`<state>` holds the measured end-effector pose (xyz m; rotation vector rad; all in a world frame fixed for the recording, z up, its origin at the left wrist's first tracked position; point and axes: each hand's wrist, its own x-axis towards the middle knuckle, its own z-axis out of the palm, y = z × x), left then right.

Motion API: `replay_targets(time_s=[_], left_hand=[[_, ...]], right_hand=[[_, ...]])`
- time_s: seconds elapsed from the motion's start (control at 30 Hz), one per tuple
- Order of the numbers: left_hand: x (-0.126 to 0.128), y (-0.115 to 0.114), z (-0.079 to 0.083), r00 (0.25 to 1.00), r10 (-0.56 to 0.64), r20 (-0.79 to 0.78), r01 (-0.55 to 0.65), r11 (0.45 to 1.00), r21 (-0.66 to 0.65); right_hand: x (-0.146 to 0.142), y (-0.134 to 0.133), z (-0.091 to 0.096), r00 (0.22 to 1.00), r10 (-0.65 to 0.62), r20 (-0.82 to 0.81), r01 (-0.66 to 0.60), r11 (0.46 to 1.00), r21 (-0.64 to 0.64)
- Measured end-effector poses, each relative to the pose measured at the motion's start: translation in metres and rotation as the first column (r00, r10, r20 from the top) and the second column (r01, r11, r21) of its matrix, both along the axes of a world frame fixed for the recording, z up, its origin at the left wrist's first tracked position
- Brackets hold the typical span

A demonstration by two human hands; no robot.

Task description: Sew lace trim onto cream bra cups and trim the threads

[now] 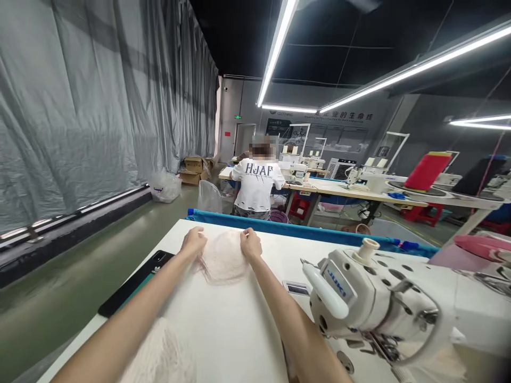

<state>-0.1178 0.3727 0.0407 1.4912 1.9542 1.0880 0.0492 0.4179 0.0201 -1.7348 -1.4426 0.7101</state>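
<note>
A thin, pale pink piece of sheer fabric (224, 258) lies on the white table (227, 324), its edges rounded and seemingly layered. My left hand (194, 242) pinches its left edge with curled fingers. At its upper right edge, my right hand (250, 243) is closed on the same fabric. Both arms reach forward across the tabletop. Below my left forearm, close to me, sits a bundle of whitish, stringy material (162, 355), partly cut off by the frame.
A white JUKI sewing machine (359, 298) stands to the right. A black phone (133, 282) lies at the table's left edge, and a blue cloth trough (311, 230) runs along the far edge. Beyond it, a person in a white shirt (256, 183) sits at another sewing table.
</note>
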Motion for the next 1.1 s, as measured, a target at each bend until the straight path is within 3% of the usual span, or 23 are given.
replay_targets(time_s=[0.13, 0.2, 0.27, 0.33, 0.4, 0.47, 0.53, 0.6, 0.67, 0.77, 0.83, 0.97, 1.1], left_hand=[[-0.017, -0.041, 0.006, 0.972, -0.16, -0.173, 0.156, 0.987, -0.041], [-0.029, -0.078, 0.016, 0.937, -0.258, -0.236, 0.248, 0.966, -0.069], [-0.039, -0.122, 0.029, 0.904, -0.322, -0.282, 0.304, 0.947, -0.104], [-0.046, -0.167, 0.038, 0.879, -0.36, -0.313, 0.336, 0.933, -0.13], [-0.047, -0.207, 0.04, 0.857, -0.394, -0.331, 0.363, 0.919, -0.154], [-0.044, -0.235, 0.033, 0.824, -0.452, -0.342, 0.404, 0.891, -0.205], [-0.037, -0.25, 0.021, 0.781, -0.495, -0.38, 0.442, 0.869, -0.224], [-0.029, -0.257, 0.008, 0.759, -0.483, -0.436, 0.453, 0.873, -0.18], [-0.024, -0.258, 0.0, 0.772, -0.437, -0.462, 0.44, 0.891, -0.109], [-0.022, -0.257, -0.002, 0.822, -0.388, -0.417, 0.406, 0.913, -0.049], [-0.025, -0.256, 0.0, 0.85, -0.368, -0.378, 0.388, 0.921, -0.025], [-0.029, -0.255, 0.005, 0.875, -0.355, -0.328, 0.37, 0.929, -0.018], [-0.022, -0.255, 0.007, 0.862, -0.387, -0.328, 0.396, 0.917, -0.042]], right_hand=[[0.004, -0.012, -0.003, 0.997, -0.003, 0.077, -0.004, 0.997, 0.082], [0.002, -0.029, -0.002, 0.995, 0.053, 0.089, -0.067, 0.983, 0.172], [-0.002, -0.056, -0.001, 0.976, 0.193, 0.1, -0.213, 0.943, 0.256], [-0.005, -0.094, 0.0, 0.899, 0.416, 0.134, -0.437, 0.844, 0.31], [-0.006, -0.139, -0.001, 0.736, 0.65, 0.19, -0.673, 0.671, 0.311], [-0.006, -0.181, -0.006, 0.581, 0.778, 0.241, -0.807, 0.513, 0.292], [-0.005, -0.21, -0.011, 0.491, 0.825, 0.281, -0.865, 0.424, 0.268], [-0.005, -0.224, -0.017, 0.476, 0.828, 0.297, -0.874, 0.407, 0.266], [-0.004, -0.228, -0.02, 0.515, 0.805, 0.293, -0.85, 0.437, 0.292], [0.0, -0.229, -0.021, 0.587, 0.757, 0.286, -0.802, 0.495, 0.335], [0.003, -0.233, -0.02, 0.601, 0.745, 0.29, -0.791, 0.505, 0.345], [0.003, -0.244, -0.019, 0.556, 0.738, 0.383, -0.829, 0.456, 0.323], [-0.008, -0.245, -0.016, 0.603, 0.64, 0.476, -0.795, 0.434, 0.423]])
